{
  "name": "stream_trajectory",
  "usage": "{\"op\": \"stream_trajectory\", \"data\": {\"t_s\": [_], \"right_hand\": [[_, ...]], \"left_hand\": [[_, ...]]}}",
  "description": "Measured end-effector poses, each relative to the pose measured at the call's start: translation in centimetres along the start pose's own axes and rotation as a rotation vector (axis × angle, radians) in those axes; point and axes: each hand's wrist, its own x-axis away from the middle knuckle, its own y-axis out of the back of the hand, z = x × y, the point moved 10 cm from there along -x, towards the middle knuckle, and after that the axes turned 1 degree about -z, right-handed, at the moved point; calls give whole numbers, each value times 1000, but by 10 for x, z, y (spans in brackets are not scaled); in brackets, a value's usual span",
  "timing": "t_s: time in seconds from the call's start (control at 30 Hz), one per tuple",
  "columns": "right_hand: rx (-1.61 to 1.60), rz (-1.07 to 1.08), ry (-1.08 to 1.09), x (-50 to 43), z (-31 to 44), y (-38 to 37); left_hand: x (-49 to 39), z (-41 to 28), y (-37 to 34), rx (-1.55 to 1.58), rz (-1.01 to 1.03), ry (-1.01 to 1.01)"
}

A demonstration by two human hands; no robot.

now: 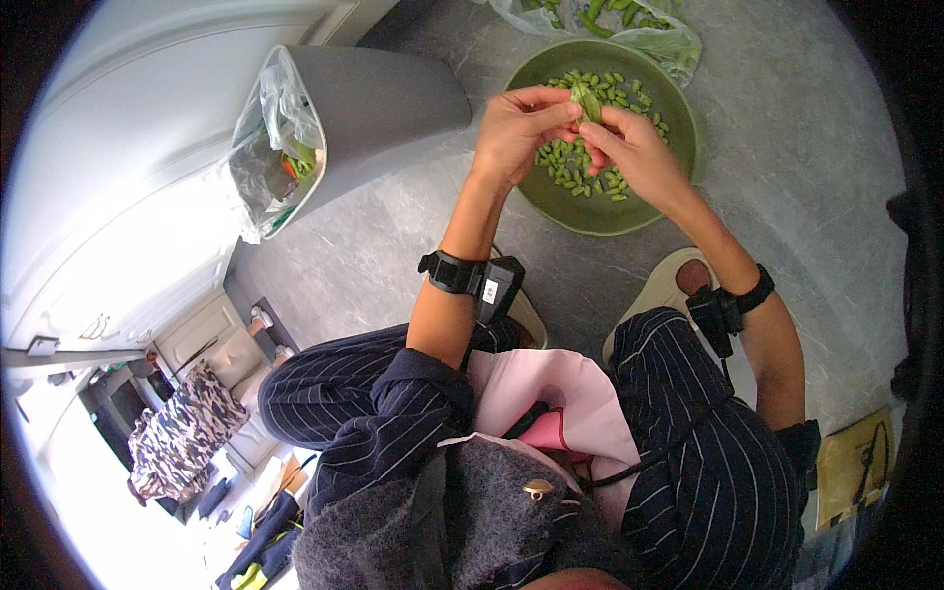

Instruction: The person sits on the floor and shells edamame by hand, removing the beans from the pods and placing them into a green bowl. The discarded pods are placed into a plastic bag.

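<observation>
A green bean pod (586, 102) is pinched between my two hands, above a wide green basin (590, 220) on the floor. My left hand (522, 127) grips it from the left with thumb and fingers. From the right, my right hand (633, 150) holds its lower end, thumb close to the left fingertips. Many shelled green beans (571, 164) lie spread over the bottom of the basin; my hands and forearms hide some of them. Whether the pod is split cannot be made out.
Beyond the basin lies a clear plastic bag (682, 48) with green pods (594, 26). A grey bin (376, 96), lined with plastic and holding scraps, stands at left by white cabinets (147, 110). Another person (188, 420) is at the counter, far left. My slippers (649, 287) flank the basin's near side.
</observation>
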Motion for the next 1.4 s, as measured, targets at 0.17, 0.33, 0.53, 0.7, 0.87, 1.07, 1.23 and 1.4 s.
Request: {"op": "stream_trajectory", "data": {"t_s": [0.17,0.33,0.53,0.7,0.87,1.07,1.23,1.4], "right_hand": [[-296,136,-94,6,-8,-11],[-456,200,-153,18,-14,-15],[-178,159,-130,16,-30,-4],[330,-149,160,16,-8,23],[878,-483,460,42,35,27],[912,-391,392,38,34,20],[991,-377,349,35,22,15],[942,-385,386,33,19,10]], "left_hand": [[3,8,-10,66,120,81],[9,13,-19,-20,155,76],[7,6,-14,-213,41,-66],[9,5,-9,-373,-51,-130],[15,6,-9,-498,-226,-190],[19,6,-12,-527,-276,-177],[22,1,-15,-745,-331,-218],[22,-3,-16,-794,-354,-246]]}}
